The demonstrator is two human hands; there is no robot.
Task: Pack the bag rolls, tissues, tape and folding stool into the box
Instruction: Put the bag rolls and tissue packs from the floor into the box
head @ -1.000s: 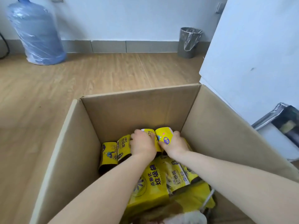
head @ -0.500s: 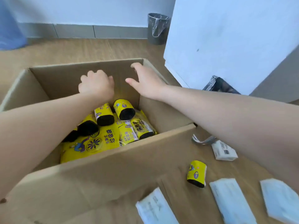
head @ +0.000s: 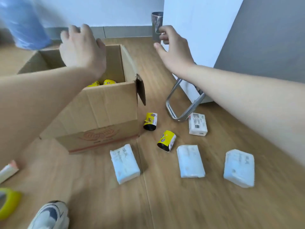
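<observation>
view looking down at a wooden floor (head: 165,204). an open cardboard box (head: 102,113) stands at left, and the yellow tops of bag rolls (head: 109,82) show inside it. the left hand (head: 80,47) hovers above the box opening with fingers spread and relaxed, its grip wide and empty. the right hand (head: 173,50) hangs in the air to the right of the box, fingers loosely curled and thumb out, its grip holding nothing. on the floor outside the box, a loose roll (head: 150,121) lies just beside the near right corner and a second loose roll (head: 166,140) lies near it. four white tissue packs (head: 124,163) are spread across the floor nearer the viewer. the folding stool (head: 183,103), a bent metal tube frame, sits by a white panel (head: 198,30), partly hidden behind the right forearm. a yellow tape roll (head: 8,202) lies at the lower left edge, near a shoe (head: 51,215). the rolls look light and likely to roll away, so they are best grasped around the middle. the tissue packs look soft and slick-wrapped, so hold them across the narrow width. the stool is probably the stiffest and heaviest item, so take it by the tube. the tape is a rigid ring, easy to hook through its hole.
</observation>
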